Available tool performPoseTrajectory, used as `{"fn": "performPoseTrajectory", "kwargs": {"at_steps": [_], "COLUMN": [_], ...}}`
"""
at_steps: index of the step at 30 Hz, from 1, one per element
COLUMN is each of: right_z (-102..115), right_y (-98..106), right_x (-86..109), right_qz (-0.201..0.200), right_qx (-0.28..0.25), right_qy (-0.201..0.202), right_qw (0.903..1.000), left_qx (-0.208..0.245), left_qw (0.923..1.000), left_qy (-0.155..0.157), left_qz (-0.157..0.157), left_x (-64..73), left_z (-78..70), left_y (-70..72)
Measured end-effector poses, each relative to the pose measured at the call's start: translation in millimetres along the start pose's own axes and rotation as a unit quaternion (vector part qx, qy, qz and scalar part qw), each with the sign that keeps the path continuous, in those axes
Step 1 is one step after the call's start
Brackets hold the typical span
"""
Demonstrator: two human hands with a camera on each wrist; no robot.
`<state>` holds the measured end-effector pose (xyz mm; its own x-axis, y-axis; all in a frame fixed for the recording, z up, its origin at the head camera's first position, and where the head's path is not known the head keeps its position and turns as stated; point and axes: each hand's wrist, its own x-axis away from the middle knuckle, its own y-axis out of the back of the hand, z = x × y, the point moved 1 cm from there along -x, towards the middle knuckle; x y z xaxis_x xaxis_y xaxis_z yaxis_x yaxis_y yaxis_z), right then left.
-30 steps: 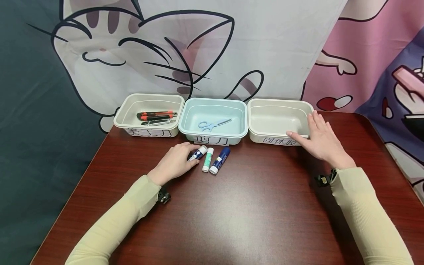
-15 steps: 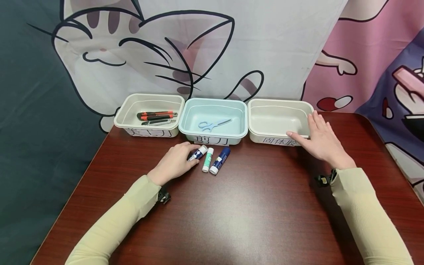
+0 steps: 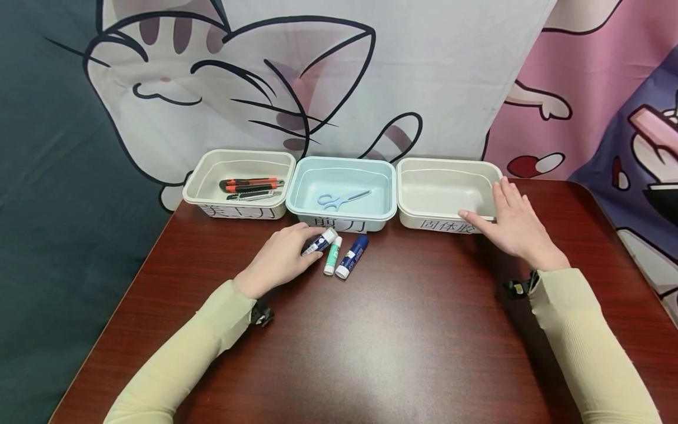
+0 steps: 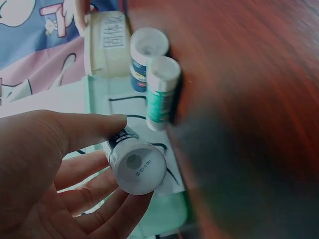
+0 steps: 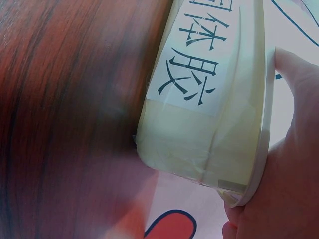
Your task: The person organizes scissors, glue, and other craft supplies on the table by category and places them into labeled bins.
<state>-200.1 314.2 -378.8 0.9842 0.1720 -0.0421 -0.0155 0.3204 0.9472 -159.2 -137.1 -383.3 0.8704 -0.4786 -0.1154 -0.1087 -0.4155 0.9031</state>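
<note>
The left hand (image 3: 278,259) pinches a glue stick (image 3: 321,241) with thumb and fingers — the right hand (image 3: 518,228), fingers straight, thumb spread, touches a pale box (image 3: 409,221).

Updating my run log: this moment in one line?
left hand: holds glue stick | right hand: touches right bin | table: green stick, blue stick | middle bin: scissors

The right hand (image 5: 294,167) touches the rim (image 5: 267,104) of a cream bin (image 5: 192,142). Its white label (image 5: 202,62) bears dark characters, the topmost cut off. Brown wood surface (image 5: 65,99) fills the left; pale cloth (image 5: 207,206) with a dark-outlined red shape (image 5: 174,228) shows below.
</note>
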Motion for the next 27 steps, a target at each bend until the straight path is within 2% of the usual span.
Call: {"fn": "performPoseTrajectory", "kwargs": {"at_steps": [9,19,23,27], "right_z": [-3,-2,-2,-1], "right_y": [-1,-1,-1,0], "right_x": [1.2,1.0,0.8,0.0], "right_qz": [-0.003,-0.004,-0.003,-0.002], "right_qx": [-0.004,-0.003,-0.004,-0.003], "right_qy": [0.001,0.003,0.002,0.002], "right_qw": [1.0000,1.0000,1.0000,1.0000], "left_qx": [0.010,0.041,0.075,0.131], "left_qw": [0.9994,0.9959,0.9932,0.9871], "left_qy": [-0.028,-0.069,-0.072,-0.068], "left_qz": [-0.020,-0.042,-0.052,-0.064], "left_x": [-9.8,-30.5,-40.6,-52.0], "left_z": [-17.9,-32.9,-37.4,-41.6], "left_y": [5.1,8.9,10.1,11.0]}}
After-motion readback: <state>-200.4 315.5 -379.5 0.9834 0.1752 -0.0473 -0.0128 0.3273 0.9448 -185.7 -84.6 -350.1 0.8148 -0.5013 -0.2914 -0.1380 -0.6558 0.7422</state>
